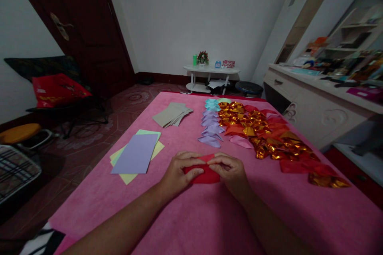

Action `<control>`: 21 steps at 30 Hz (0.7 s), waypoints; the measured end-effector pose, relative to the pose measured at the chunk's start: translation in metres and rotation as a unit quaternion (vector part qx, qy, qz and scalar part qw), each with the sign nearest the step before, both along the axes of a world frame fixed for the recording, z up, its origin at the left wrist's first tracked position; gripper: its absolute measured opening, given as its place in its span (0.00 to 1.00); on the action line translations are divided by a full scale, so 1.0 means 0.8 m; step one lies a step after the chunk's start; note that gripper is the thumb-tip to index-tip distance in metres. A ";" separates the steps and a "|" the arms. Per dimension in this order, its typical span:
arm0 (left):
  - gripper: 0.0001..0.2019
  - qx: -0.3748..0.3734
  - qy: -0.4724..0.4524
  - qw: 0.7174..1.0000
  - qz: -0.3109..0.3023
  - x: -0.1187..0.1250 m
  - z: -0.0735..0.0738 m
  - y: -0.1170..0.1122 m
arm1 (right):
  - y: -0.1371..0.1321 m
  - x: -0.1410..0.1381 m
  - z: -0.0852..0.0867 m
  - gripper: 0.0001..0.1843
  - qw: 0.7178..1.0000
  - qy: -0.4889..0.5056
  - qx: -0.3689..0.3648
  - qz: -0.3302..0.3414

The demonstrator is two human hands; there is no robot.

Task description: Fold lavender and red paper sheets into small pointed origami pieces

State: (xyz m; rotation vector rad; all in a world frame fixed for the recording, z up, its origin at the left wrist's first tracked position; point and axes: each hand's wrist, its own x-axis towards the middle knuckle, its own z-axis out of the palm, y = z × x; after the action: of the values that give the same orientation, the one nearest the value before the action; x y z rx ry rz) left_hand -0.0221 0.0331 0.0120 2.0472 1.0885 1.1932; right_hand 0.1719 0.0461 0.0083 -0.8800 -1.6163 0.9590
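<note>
A piece of red paper [206, 175], partly folded, lies on the pink tablecloth [182, 219] in front of me. My left hand [184, 169] grips its left side, with the thumb on top. From the right, my right hand [229, 169] pinches the paper near its upper middle. The fingertips of both hands nearly meet there, and they hide part of the folds. Beyond my hands runs a column of folded purple papers [211, 131], with light blue ones [212, 104] at its far end.
Purple, green and yellow sheets [136, 153] are stacked at left, with grey sheets [172, 114] farther back. Rows of shiny gold folded papers [272, 147], mixed with red and orange ones, cover the right side. A white dresser [323, 103] stands beyond the table's right edge.
</note>
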 end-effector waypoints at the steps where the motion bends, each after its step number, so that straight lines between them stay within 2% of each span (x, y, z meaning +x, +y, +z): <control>1: 0.09 -0.009 -0.011 1.000 -0.007 0.001 0.000 -0.001 | 0.000 0.000 -0.001 0.04 1.000 -0.001 -0.001 0.003; 8: 0.09 -0.096 -0.099 0.990 -0.043 0.001 0.006 -0.003 | -0.003 0.000 0.003 0.04 1.000 0.006 0.015 0.006; 11: 0.08 -0.109 -0.120 0.986 -0.047 -0.001 0.005 -0.001 | -0.003 0.000 0.004 0.05 1.000 0.004 0.015 0.004; 13: 0.08 -0.088 -0.118 0.988 -0.035 0.000 0.004 -0.001 | -0.003 -0.001 0.004 0.05 1.000 -0.003 0.009 0.006; 17: 0.06 0.014 -0.062 0.998 0.007 0.002 0.004 -0.004 | -0.002 -0.002 0.001 0.03 1.000 -0.009 -0.004 -0.003; 21: 0.06 0.069 -0.027 0.997 0.026 0.004 0.004 -0.007 | 0.000 -0.002 -0.001 0.01 0.999 -0.010 0.024 -0.046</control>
State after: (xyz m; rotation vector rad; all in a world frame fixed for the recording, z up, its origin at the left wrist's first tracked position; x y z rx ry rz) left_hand -0.0187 0.0272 0.0150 2.0857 1.0672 1.3768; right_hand 0.1700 0.0465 0.0071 -0.9249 -1.5952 0.8476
